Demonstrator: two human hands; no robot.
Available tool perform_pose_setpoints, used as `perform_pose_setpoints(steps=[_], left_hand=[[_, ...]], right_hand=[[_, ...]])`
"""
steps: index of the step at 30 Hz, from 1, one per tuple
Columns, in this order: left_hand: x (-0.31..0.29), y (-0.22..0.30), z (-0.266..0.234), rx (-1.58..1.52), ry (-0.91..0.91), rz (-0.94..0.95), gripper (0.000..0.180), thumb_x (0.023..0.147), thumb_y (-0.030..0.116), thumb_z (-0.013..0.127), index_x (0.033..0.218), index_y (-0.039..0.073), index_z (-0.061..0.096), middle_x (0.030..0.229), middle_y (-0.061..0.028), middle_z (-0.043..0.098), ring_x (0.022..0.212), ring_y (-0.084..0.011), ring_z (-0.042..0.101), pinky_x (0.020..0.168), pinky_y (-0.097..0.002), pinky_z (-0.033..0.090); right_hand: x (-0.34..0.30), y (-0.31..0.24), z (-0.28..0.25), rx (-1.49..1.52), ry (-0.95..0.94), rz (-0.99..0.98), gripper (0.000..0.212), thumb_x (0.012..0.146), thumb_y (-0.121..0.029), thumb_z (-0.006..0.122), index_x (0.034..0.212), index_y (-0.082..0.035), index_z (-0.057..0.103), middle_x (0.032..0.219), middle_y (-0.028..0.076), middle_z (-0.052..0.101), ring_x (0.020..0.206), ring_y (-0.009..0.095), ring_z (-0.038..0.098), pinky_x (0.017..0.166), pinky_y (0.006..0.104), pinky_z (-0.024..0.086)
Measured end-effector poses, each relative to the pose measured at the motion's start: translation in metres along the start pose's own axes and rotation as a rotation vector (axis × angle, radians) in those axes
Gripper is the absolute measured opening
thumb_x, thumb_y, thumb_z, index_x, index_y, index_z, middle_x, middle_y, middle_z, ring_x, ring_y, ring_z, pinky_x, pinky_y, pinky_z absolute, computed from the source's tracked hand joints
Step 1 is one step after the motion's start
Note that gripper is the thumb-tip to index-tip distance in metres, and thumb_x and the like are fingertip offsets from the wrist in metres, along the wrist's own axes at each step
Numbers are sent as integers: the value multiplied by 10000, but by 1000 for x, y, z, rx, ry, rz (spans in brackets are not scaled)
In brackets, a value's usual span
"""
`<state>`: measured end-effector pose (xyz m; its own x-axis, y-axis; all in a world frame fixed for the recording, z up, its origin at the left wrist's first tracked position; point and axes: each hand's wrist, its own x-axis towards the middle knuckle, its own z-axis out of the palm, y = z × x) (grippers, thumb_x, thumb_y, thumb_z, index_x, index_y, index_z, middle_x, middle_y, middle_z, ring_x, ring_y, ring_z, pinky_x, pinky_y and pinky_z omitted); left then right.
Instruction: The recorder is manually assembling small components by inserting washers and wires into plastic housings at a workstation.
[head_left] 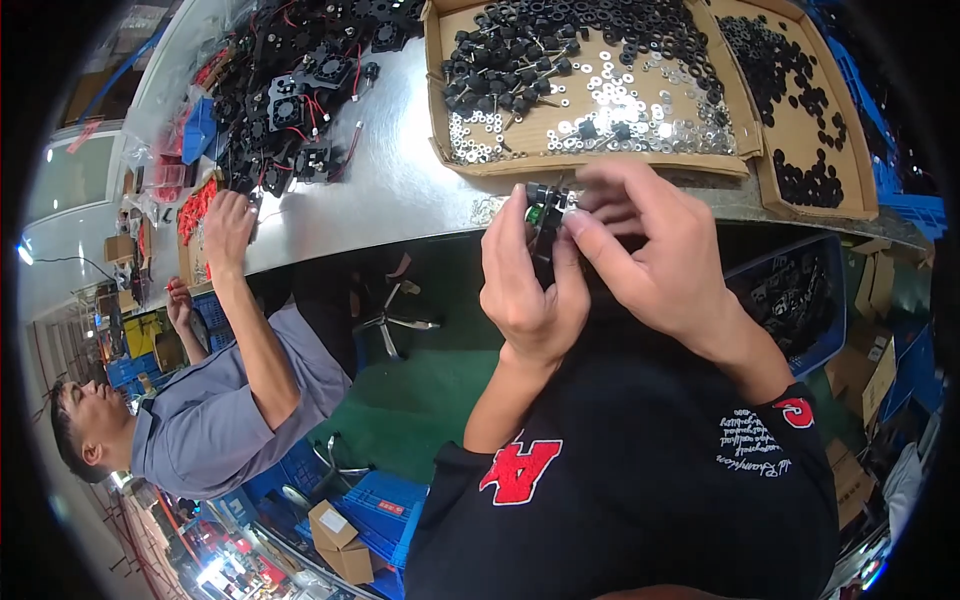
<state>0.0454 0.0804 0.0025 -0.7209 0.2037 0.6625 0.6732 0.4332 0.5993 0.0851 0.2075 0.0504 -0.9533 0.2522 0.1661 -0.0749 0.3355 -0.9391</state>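
Metal bench point(385, 195), cardboard tray point(600, 163) of washers point(615, 105) and black-headed screws point(500, 72), both hands point(665, 255) gripping a black part point(545, 238)

A black shirt point(620, 510) bore red, white-edged letter patches point(522, 472) and white script point(752, 445); a pale label point(333, 520) on a cardboard box point(352, 563) was too small to read.

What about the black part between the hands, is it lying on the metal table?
No, the left hand holds the black part up, with the right hand close against it.
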Motion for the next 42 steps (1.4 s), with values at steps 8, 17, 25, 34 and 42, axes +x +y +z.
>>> perform_pose_setpoints(steps=[8,17,25,34,42], left_hand=[[-5,2,-11,-160,-70,-136,449,824,-33,652,1248,-96,519,1052,-196,639,858,-282,657,704,-323,551],[-4,-13,-35,-1882,-384,-1271,323,964,307,438,999,39,615,813,-54,626,452,-126,460,380,-241,323],[-12,-16,-33,-1925,-339,-1402,327,965,318,431,984,57,625,832,-47,615,439,-110,417,390,-226,287],[-5,-21,-32,-1976,-373,-1390,323,966,315,432,957,35,592,834,-51,563,435,-106,407,388,-225,280],[3,-29,-26,-1872,-379,-1398,334,967,330,436,962,30,583,822,-48,546,437,-107,405,394,-235,286]], right_hand=[[-7,-1,-2,-31,33,-80,285,873,-113,651,1116,23,591,890,119,646,704,169,637,605,282,532],[-13,6,-2,311,-170,-34,330,889,-48,594,1211,21,579,1141,86,557,1003,137,561,853,272,478],[-14,3,6,305,-107,72,296,860,-8,652,1149,32,601,1024,67,625,879,109,624,758,231,495],[-10,1,8,439,-97,177,297,863,20,650,1151,47,583,999,87,664,838,110,639,764,243,508],[1,9,7,370,-70,165,345,843,8,673,1179,24,594,1046,83,659,921,121,630,784,244,505]])
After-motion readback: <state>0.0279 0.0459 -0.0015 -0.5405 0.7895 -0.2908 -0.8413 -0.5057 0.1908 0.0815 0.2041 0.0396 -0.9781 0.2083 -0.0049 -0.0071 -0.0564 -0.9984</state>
